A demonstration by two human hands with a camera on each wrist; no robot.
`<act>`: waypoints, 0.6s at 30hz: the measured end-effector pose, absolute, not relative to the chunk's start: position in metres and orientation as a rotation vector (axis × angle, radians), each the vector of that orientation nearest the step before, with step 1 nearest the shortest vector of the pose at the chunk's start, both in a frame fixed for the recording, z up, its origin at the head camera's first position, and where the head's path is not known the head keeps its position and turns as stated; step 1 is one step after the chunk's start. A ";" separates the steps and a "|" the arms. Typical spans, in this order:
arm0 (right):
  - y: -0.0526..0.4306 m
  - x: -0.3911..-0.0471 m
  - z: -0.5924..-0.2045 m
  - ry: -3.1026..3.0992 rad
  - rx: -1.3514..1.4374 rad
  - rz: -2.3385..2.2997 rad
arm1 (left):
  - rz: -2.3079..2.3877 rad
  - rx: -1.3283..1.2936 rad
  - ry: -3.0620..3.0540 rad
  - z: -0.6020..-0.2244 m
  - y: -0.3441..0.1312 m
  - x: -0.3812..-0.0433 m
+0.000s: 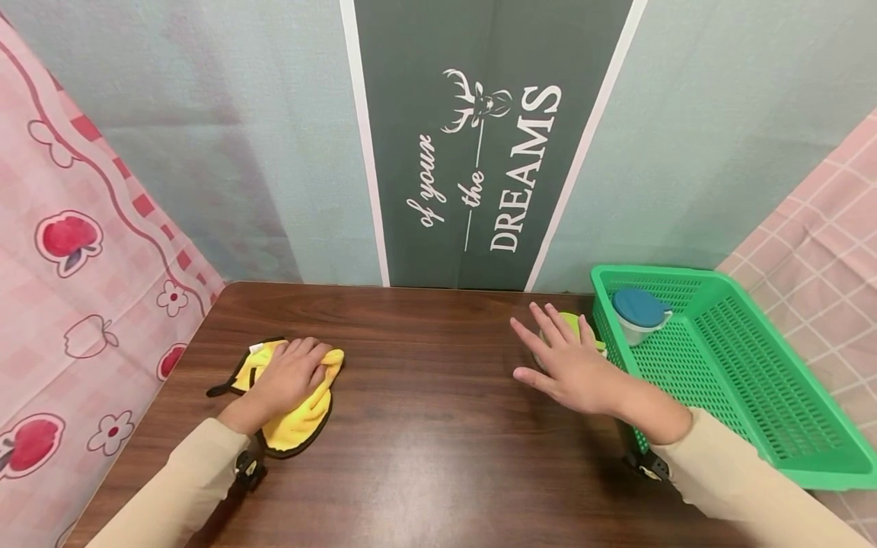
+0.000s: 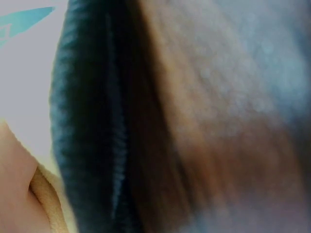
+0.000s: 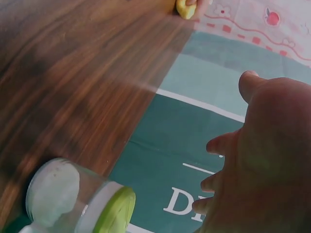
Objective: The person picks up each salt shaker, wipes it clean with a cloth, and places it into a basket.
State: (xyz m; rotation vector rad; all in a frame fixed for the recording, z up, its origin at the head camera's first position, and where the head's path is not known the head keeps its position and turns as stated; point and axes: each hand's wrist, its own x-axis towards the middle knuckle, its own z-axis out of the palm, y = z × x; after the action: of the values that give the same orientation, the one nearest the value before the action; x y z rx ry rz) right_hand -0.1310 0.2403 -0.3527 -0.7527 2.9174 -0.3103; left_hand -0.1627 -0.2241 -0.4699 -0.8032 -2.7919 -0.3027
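Observation:
My left hand [image 1: 291, 377] lies over a yellow cloth [image 1: 294, 426] with a dark border and loop, its fingers bent into the bunched fabric. The left wrist view is mostly blurred; skin and a strip of yellowish cloth [image 2: 47, 204] show at its lower left. My right hand [image 1: 572, 365] is held with fingers spread, partly covering a jar with a lime-green lid [image 1: 570, 326]. In the right wrist view the clear jar [image 3: 92, 194] stands upright on the table, apart from the fingers, and has something pale inside.
A green plastic basket [image 1: 754, 365] stands at the right of the brown wooden table [image 1: 425, 426]. Inside its far left corner is a clear container with a blue lid [image 1: 639, 307]. Printed fabric [image 1: 452, 251] hangs along the table's far edge, and pink fabric [image 1: 89, 320] hangs at the left.

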 end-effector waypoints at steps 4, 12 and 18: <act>0.239 -0.128 -0.356 2.918 -0.776 -0.326 | -0.303 -0.804 -2.790 -0.470 -0.225 -0.163; 0.238 -0.121 -0.365 2.910 -0.776 -0.360 | -0.299 -0.805 -2.790 -0.471 -0.225 -0.162; 0.238 -0.114 -0.373 2.912 -0.770 -0.392 | -0.312 -0.811 -2.780 -0.472 -0.225 -0.163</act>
State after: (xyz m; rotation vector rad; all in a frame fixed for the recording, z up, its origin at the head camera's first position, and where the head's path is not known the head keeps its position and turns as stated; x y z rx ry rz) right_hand -0.1142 0.2379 -0.3726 -0.7702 2.9122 -0.3916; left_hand -0.1634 -0.2255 -0.4720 -0.8108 -2.7795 -0.3119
